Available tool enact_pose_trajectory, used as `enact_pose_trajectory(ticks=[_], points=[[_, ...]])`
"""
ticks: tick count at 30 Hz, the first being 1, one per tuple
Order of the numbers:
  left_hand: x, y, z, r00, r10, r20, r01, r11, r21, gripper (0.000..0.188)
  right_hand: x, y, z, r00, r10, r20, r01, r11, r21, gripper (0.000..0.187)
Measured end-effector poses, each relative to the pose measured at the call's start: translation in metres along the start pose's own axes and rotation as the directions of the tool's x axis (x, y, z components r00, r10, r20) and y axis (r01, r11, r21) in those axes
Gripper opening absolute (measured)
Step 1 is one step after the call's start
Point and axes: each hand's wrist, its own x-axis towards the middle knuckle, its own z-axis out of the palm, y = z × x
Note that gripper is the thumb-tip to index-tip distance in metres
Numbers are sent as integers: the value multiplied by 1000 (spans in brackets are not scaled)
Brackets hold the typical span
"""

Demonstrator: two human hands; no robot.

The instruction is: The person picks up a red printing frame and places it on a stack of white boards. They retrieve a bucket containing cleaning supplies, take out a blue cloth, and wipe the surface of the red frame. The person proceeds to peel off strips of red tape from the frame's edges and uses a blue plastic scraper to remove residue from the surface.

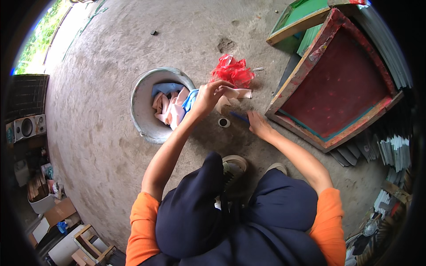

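My left hand is closed at the right rim of a grey bucket, its fingers bent over a pale pink strip that sticks out to the right. Between that hand and the bucket shows a blue strip. Inside the bucket lie crumpled pink strips and a blue piece. My right hand is low over the floor, closed on a slim blue stick-like tool whose kind I cannot make out. A small white roll with a dark centre stands between my hands.
Crumpled red plastic lies on the concrete floor beyond my hands. Wooden frames, one with a dark red panel, lean at the right beside stacked sheets. At the far left are a speaker and cardboard boxes.
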Motion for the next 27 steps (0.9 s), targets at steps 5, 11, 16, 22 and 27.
enact_pose_trajectory(ticks=[5,11,16,22,27], points=[[-11,23,-21,999,32,41,-31,999,-25,21,-17,-10,-41,930,254,265,-357,788,501,27],[-10,91,-56,978,207,-14,-203,937,-284,21,-50,-54,-161,949,254,187,-281,409,868,27],[-17,192,-94,950,300,-85,-305,834,-461,24,-72,-112,-252,986,157,-59,-21,462,887,37],[-17,237,-124,949,303,-83,-310,857,-411,36,-80,-165,-299,956,95,-276,214,415,884,37],[-22,253,-120,968,211,-138,-252,808,-532,35,-79,-191,-306,951,109,-288,227,386,894,37]])
